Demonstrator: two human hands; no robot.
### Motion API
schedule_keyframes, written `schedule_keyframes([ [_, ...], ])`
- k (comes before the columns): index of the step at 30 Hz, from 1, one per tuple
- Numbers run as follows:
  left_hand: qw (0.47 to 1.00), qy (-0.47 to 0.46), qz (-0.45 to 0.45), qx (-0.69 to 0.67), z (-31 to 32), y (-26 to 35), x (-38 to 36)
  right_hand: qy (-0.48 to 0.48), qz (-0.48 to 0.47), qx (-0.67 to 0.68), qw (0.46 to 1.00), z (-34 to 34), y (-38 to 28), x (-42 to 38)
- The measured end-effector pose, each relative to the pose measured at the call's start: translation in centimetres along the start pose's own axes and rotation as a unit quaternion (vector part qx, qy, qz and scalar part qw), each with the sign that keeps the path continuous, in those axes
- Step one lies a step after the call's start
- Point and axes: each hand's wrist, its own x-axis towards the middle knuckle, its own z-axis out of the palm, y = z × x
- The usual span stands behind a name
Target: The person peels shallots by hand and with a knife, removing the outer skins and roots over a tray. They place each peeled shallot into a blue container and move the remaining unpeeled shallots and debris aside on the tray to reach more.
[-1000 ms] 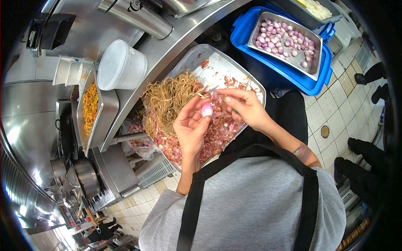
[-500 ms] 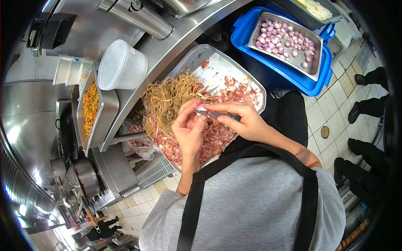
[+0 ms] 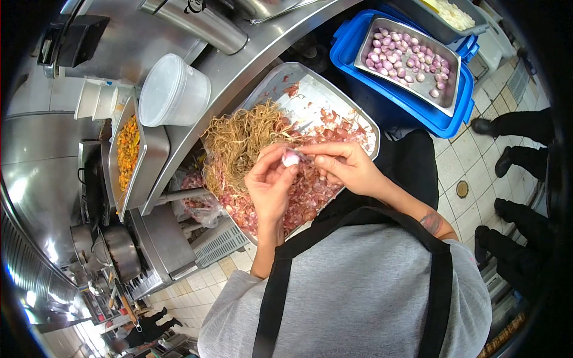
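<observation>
My left hand (image 3: 270, 182) pinches a small pink and white shallot (image 3: 290, 158) between thumb and fingers. At the shallot's right side, my right hand (image 3: 346, 167) is closed, its thumb and forefinger at a bit of skin; the knife seen earlier is mostly hidden. Both hands are above a large metal tray (image 3: 371, 128). Dry tangled roots (image 3: 248, 134) and reddish peeled skins (image 3: 310, 200) lie in that tray. A steel pan of peeled shallots (image 3: 365, 67) rests on a blue bin (image 3: 352, 80) at the upper right.
A lidded white tub (image 3: 173, 92) and a pan of chopped orange food (image 3: 158, 149) stand on the steel counter (image 3: 233, 74). A grey container of white pieces (image 3: 418, 21) is at the top right. Other people's legs (image 3: 522, 125) show at right; another person (image 3: 152, 331) is lower left.
The knife blade has moved away from the shallot, and my right fingers are now at its skin. More of the shallot's white side shows. A person's foot at the right has moved closer.
</observation>
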Motion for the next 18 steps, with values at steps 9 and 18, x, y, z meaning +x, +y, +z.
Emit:
schedule_keyframes([
  [9, 0.998, 0.026, -0.044, -0.024, 0.5, 0.1, 0.2, 0.115, -0.163, -0.177, 0.964, -0.9, 1.2, 0.9],
  [18, 0.999, 0.022, -0.043, 0.024, 0.3, -0.2, 0.0, 0.011, -0.078, -0.160, 0.984, 0.2, -0.8, -0.1],
])
